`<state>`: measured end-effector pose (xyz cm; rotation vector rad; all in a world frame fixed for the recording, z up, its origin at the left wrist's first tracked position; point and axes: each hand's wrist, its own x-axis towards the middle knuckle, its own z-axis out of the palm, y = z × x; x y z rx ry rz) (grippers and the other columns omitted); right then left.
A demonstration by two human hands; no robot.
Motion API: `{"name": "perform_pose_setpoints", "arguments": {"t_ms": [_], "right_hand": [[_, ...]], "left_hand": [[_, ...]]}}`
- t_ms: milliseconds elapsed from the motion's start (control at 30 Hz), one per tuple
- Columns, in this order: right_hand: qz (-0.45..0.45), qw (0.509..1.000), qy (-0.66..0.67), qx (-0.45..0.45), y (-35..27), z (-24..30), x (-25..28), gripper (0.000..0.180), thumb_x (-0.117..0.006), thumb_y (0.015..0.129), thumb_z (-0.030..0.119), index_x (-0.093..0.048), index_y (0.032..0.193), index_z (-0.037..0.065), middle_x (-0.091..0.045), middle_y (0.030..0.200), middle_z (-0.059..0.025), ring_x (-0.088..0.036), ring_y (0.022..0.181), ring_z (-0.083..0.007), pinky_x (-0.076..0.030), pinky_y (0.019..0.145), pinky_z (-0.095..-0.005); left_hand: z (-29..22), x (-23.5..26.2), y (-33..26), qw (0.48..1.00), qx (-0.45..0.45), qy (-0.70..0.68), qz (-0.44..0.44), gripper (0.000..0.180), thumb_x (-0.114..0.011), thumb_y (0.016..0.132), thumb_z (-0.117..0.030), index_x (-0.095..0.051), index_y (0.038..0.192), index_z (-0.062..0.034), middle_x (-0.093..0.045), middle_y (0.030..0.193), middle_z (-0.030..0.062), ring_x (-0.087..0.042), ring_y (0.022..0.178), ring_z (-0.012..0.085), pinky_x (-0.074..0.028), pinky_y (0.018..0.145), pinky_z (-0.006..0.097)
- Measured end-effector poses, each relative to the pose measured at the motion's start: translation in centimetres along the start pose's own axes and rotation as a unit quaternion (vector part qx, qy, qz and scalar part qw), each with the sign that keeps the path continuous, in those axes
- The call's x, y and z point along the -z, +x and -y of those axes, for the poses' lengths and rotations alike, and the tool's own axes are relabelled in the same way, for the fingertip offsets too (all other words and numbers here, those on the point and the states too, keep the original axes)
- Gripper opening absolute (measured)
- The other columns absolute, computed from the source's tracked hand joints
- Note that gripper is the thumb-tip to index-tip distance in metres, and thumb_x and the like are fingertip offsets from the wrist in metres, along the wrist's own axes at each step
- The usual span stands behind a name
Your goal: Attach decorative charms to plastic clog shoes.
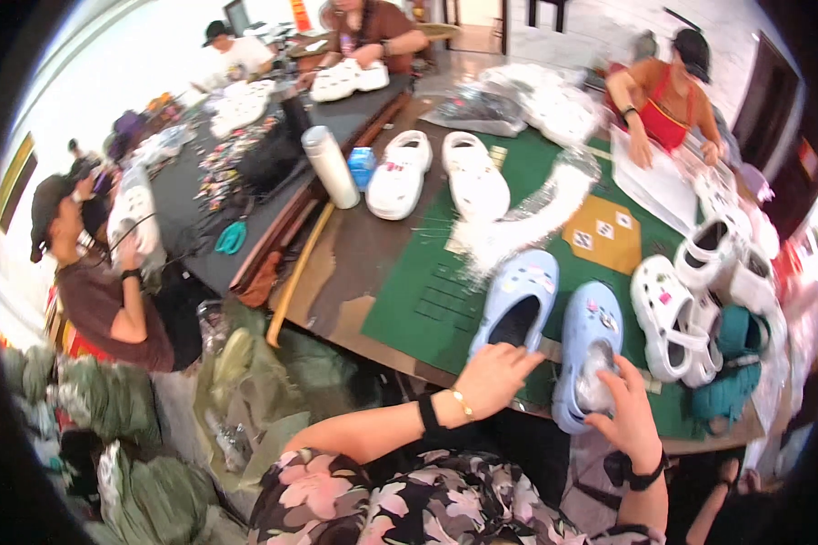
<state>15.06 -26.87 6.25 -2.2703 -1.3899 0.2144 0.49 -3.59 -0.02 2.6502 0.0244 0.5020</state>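
Note:
Two light-blue clogs lie side by side on the green mat in front of me, toes pointing away. My left hand [498,377] is closed over the heel end of the left blue clog [527,282], whose dark inside shows. At the right blue clog [591,313], which has small charms on its top, my right hand [629,409] grips the heel, thumb on the near side and fingers along the right. Clear crumpled plastic [596,377] fills that clog's opening, and the fingertips rest beside it.
White clogs [400,177] stand beyond, near a white bottle [329,168] and blue box [362,167]. More white clogs [661,313] and a teal pair [734,354] crowd the right. Clear plastic wrap [536,218] crosses the green mat [409,300]. Several people work around the tables.

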Motion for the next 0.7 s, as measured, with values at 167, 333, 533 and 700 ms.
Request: {"name": "perform_pose_setpoints", "arguments": {"t_ms": [167,333,533,700], "right_hand": [[-0.036,0.998,0.049,-0.008,2.0,0.9,-1.6,0.063,-0.083,0.057,0.014,-0.060,0.115,0.007,-0.043,0.136,-0.0201,-0.049,0.113,-0.0392,-0.043,0.096,-0.0441],[-0.090,0.995,-0.021,0.048,2.6,3.5,-2.2,0.059,-0.081,0.061,0.016,-0.057,0.114,0.003,-0.044,0.134,-0.0219,-0.045,0.115,-0.0419,-0.039,0.097,-0.0484],[-0.049,0.987,-0.089,0.121,1.2,3.6,-2.0,0.038,-0.081,0.054,0.016,-0.059,0.083,0.004,-0.047,0.124,-0.0198,-0.043,0.116,-0.0415,-0.036,0.096,-0.0511],[-0.021,0.980,-0.152,0.125,1.3,1.6,-2.8,0.037,-0.080,0.055,0.015,-0.063,0.087,0.006,-0.044,0.133,-0.0189,-0.041,0.122,-0.0407,-0.033,0.100,-0.0511]], "left_hand": [[-0.3,-0.9,0.2,0.999,-0.034,-0.019,-0.011,0.056,-0.070,0.068,-0.010,-0.055,0.122,-0.0098,-0.064,0.104,0.0069,-0.058,0.092,0.0257,-0.048,0.081,0.036],[-1.0,-0.2,-0.1,0.999,0.007,0.021,0.024,0.058,-0.073,0.068,-0.014,-0.054,0.123,-0.0106,-0.061,0.093,0.0051,-0.058,0.091,0.0239,-0.045,0.084,0.036],[-0.2,0.9,-0.5,0.997,-0.068,0.037,0.026,0.055,-0.070,0.073,-0.016,-0.053,0.125,-0.0104,-0.058,0.088,0.0047,-0.057,0.088,0.0231,-0.039,0.091,0.039],[0.6,0.6,1.0,0.996,-0.082,0.021,-0.028,0.063,-0.073,0.069,-0.014,-0.051,0.128,-0.0129,-0.059,0.088,0.0063,-0.057,0.095,0.0226,-0.036,0.100,0.039]]}}
